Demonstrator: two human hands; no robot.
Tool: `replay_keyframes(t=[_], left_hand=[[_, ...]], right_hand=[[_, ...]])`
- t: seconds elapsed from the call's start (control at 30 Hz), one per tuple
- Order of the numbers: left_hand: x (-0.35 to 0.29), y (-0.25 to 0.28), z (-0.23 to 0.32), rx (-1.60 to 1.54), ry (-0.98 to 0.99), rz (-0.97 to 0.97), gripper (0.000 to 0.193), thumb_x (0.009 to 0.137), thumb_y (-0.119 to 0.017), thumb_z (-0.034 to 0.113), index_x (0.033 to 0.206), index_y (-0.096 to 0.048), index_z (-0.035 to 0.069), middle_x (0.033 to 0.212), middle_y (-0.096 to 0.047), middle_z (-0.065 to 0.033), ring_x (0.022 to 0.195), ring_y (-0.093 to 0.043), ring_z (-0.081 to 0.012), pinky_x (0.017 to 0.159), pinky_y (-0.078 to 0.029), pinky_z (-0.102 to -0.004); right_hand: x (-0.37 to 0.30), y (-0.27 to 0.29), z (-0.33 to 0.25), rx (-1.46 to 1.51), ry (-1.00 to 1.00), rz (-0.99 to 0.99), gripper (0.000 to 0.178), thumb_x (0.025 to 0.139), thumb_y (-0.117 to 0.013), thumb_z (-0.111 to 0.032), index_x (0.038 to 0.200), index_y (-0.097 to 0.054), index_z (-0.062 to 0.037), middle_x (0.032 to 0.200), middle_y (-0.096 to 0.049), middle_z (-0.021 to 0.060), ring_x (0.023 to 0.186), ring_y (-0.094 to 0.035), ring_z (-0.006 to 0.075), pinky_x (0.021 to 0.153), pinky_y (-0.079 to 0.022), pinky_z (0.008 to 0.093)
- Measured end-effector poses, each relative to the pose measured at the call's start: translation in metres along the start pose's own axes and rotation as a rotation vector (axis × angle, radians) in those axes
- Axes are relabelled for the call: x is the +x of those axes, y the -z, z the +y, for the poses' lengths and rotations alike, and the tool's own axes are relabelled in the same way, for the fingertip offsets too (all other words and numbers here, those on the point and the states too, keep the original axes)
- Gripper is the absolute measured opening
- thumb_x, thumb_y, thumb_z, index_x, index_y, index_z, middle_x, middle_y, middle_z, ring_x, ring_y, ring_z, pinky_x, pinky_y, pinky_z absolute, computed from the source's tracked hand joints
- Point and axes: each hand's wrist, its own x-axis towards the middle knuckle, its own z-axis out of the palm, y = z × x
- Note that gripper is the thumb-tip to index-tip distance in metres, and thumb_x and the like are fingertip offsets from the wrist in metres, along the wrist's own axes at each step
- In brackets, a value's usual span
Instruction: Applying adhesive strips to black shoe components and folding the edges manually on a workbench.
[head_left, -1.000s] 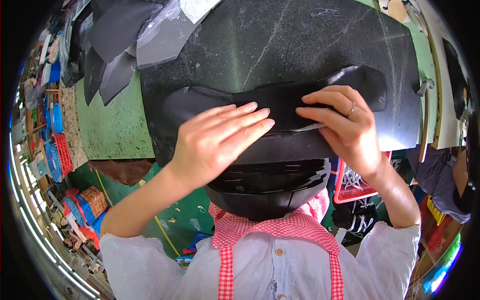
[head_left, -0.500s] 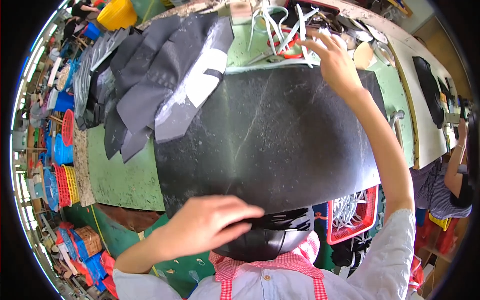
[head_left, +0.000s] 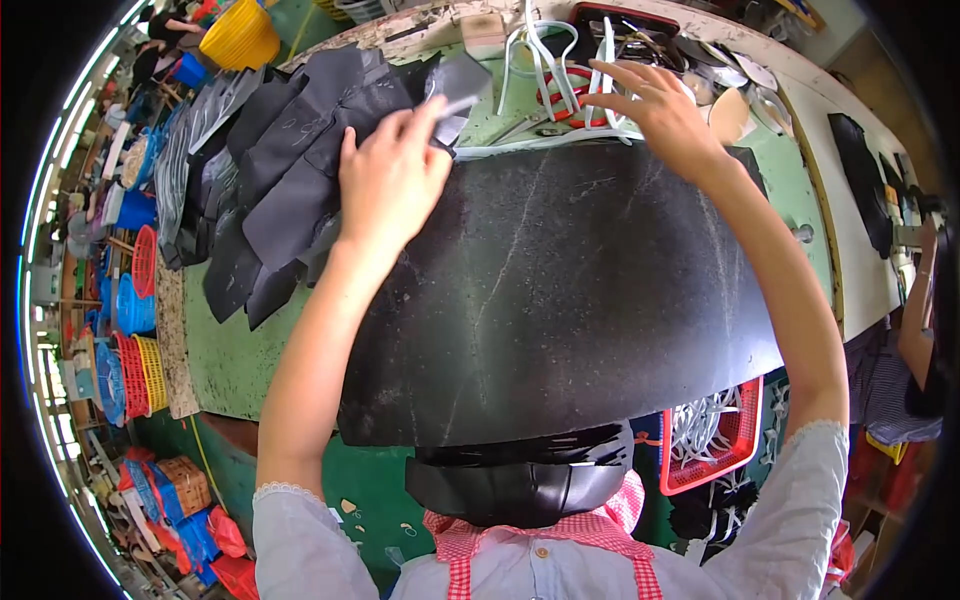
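Note:
My left hand (head_left: pixel 393 180) reaches over the right side of a heap of dark cut sheet pieces (head_left: pixel 290 150). Its fingers are bent around the edge of a dark grey sheet piece (head_left: pixel 462 78), which is blurred by motion and has a pale edge. My right hand (head_left: pixel 665 118) hovers with fingers spread at the far edge of the black board (head_left: pixel 560 290). Its fingertips are by white curved strips (head_left: pixel 545 65) and red-handled scissors (head_left: pixel 575 90); whether they touch is unclear.
The board lies across a green worktable (head_left: pixel 240 350). In my lap rests a stack of shiny black pieces (head_left: pixel 515 490). A red basket (head_left: pixel 715 470) of white strips stands below the right edge. Yellow tubs (head_left: pixel 240 38) are at far left; another person works at right.
My left hand has gone from the near edge of the board up to the heap. The large white-marked piece on the heap's right is no longer seen there. My right hand has hardly moved.

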Motion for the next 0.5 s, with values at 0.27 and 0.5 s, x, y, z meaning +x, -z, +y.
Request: replay_keyframes(t=[0.27, 0.5], left_hand=[[-0.049, 0.111, 0.062, -0.434, -0.385, -0.070, 0.061, 0.077, -0.057, 0.009, 0.138, -0.067, 0.009, 0.139, -0.066, -0.0126, 0.119, -0.059, -0.0324, 0.105, -0.047, -0.0449], [-0.144, 0.075, 0.129, -0.839, -0.402, -0.368, 0.061, 0.075, -0.074, 0.003, 0.133, -0.074, 0.022, 0.147, -0.059, -0.0151, 0.123, -0.061, -0.0327, 0.102, -0.050, -0.0449]], right_hand=[[-0.016, 0.015, 0.023, 0.090, -0.166, 0.177, 0.022, 0.099, -0.068, -0.029, 0.115, -0.077, -0.0175, 0.121, -0.075, 0.0043, 0.128, -0.063, 0.0252, 0.118, -0.037, 0.0464], [-0.019, 0.053, 0.014, 0.431, -0.543, 0.014, 0.027, 0.107, -0.059, -0.027, 0.120, -0.071, -0.0069, 0.086, -0.067, 0.0102, 0.078, -0.063, 0.0187, 0.076, -0.050, 0.0342]])
